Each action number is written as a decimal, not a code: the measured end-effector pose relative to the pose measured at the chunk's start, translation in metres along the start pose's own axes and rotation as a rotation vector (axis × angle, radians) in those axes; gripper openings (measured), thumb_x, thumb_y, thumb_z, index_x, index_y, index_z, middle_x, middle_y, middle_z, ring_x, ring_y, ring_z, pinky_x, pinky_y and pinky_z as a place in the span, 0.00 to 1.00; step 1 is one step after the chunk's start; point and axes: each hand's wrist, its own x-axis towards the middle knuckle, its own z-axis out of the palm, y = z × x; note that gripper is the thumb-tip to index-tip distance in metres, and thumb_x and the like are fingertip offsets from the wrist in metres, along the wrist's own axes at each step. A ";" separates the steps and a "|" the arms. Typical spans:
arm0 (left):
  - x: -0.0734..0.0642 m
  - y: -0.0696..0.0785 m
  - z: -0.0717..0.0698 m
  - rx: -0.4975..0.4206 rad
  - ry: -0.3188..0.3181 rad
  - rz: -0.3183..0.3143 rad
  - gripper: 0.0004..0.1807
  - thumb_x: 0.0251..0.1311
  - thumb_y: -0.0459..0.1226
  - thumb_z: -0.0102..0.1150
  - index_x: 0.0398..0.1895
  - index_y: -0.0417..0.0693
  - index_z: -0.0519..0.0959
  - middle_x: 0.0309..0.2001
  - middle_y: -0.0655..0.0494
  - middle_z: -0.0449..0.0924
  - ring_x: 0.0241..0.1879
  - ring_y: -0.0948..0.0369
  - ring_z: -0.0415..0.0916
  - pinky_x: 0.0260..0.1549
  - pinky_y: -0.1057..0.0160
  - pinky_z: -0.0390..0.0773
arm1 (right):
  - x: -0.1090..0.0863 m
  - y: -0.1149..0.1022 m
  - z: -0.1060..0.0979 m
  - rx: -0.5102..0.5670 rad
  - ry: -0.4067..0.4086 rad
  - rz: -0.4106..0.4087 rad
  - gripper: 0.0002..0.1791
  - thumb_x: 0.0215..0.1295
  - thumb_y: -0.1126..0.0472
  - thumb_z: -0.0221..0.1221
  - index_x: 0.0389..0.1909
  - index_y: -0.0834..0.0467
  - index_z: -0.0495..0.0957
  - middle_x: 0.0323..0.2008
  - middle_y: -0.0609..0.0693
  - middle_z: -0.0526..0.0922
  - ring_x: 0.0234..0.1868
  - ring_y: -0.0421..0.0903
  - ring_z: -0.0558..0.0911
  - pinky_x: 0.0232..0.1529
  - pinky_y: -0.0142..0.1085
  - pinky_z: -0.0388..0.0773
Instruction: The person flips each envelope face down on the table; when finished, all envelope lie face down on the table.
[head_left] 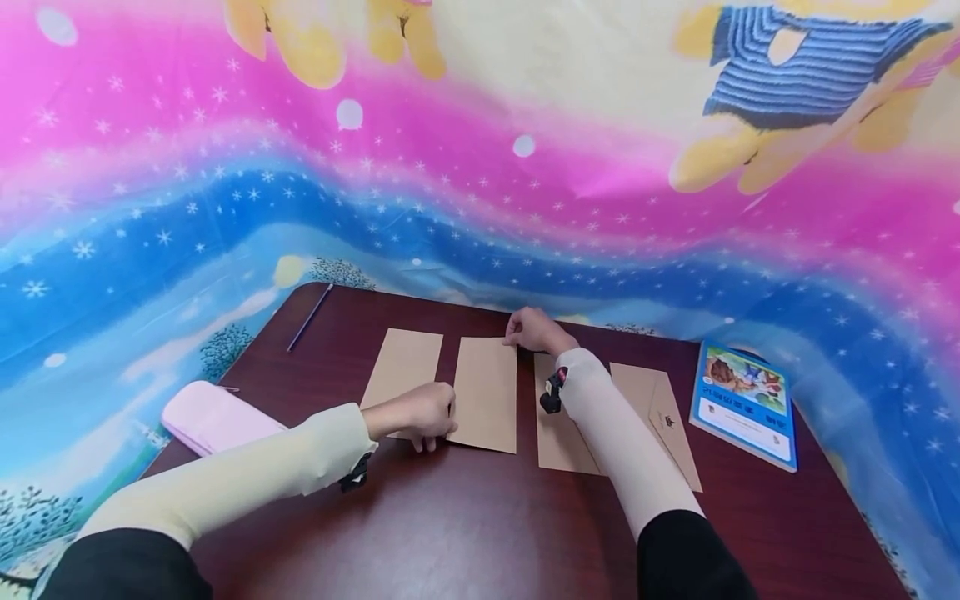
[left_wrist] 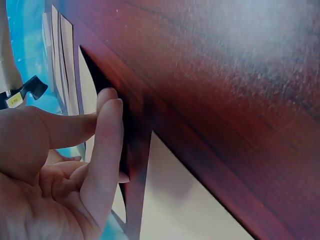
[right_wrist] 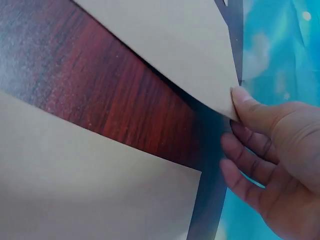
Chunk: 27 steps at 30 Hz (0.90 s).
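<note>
Both hands hold one brown paper envelope (head_left: pixel 486 396) by opposite corners. In the head view my left hand (head_left: pixel 420 410) pinches its near left corner; the left wrist view shows thumb and forefinger on that edge, lifted a little off the table. My right hand (head_left: pixel 536 331) grips the far right corner, and in the right wrist view the thumb (right_wrist: pixel 245 100) lies on top of the bent-up corner. Another brown envelope (head_left: pixel 405 362) lies to the left, partly behind my left hand. Under my right forearm is a third envelope (head_left: pixel 558 437), partly hidden.
Further right lies an envelope (head_left: pixel 652 404) with a flap and small dark print. A blue picture-covered book (head_left: pixel 742 404) is at the table's right edge. A pink pencil case (head_left: pixel 225 417) and a pencil (head_left: pixel 310 318) lie on the left. A patterned cloth (head_left: pixel 450 167) hangs behind the table.
</note>
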 end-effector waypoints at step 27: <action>0.016 0.003 0.004 0.286 0.050 -0.065 0.13 0.64 0.29 0.47 0.21 0.45 0.74 0.11 0.50 0.79 0.08 0.57 0.79 0.10 0.59 0.78 | 0.004 0.000 0.014 -0.164 0.032 0.074 0.09 0.73 0.49 0.62 0.40 0.50 0.82 0.34 0.49 0.82 0.34 0.46 0.78 0.44 0.46 0.75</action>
